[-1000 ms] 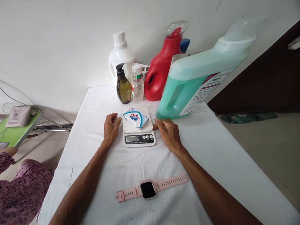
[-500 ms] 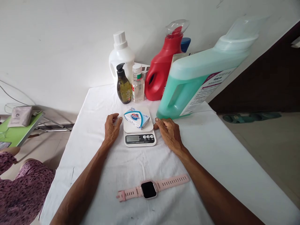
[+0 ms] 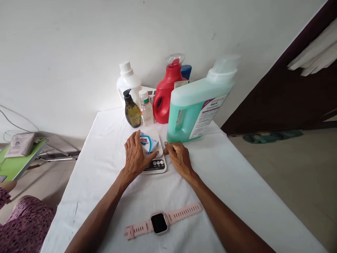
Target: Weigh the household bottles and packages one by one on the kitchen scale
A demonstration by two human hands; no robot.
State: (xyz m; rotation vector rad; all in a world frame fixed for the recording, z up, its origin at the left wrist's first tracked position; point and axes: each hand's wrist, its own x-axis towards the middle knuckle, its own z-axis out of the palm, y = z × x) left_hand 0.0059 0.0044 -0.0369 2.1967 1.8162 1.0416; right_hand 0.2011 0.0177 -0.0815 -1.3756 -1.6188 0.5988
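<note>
A small white and blue boxed bar of soap lies on a white kitchen scale. Around the left side of the box reaches my left hand, thumb and fingers apart. Its thumb is at the box's front corner and its fingers at the left edge; whether they press on the box I cannot tell. This hand covers the scale's display and part of the platform. Just right of the scale, my right hand rests on the cloth with its fingers curled in, and nothing shows in it.
Behind the scale stand a dark pump bottle, a clear bottle, a white jug, a red jug and a large green jug. A pink smartwatch lies nearer. At left, a person's patterned clothing shows.
My left hand has moved right from beside the scale to over it, around the soap box. My right hand stays beside the scale. The view has shifted, so everything behind appears lower.
</note>
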